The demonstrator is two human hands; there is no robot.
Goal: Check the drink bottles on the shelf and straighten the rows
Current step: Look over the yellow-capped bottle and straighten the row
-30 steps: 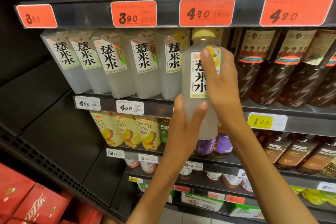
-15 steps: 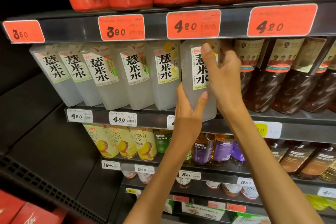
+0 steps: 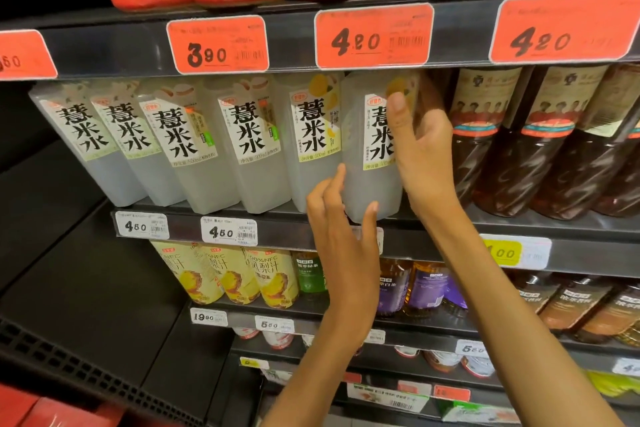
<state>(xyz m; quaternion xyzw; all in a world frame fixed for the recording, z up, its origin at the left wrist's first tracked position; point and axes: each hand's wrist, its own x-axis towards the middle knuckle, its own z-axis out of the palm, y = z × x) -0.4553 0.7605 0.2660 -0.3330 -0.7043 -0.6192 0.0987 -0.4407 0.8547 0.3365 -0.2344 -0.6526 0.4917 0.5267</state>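
My left hand (image 3: 341, 246), fingers loosely spread, is at the foot of the cloudy bottle (image 3: 372, 156) marked 薏米水, whether touching I cannot tell; my right hand (image 3: 424, 146) wraps its right side, thumb across the label. A second ago I held that bottle out in front of the shelf (image 3: 450, 222); now it stands at frame centre, sixth in its row. Above run orange price tags (image 3: 374, 38): 3.90, 4.20, 4.20.
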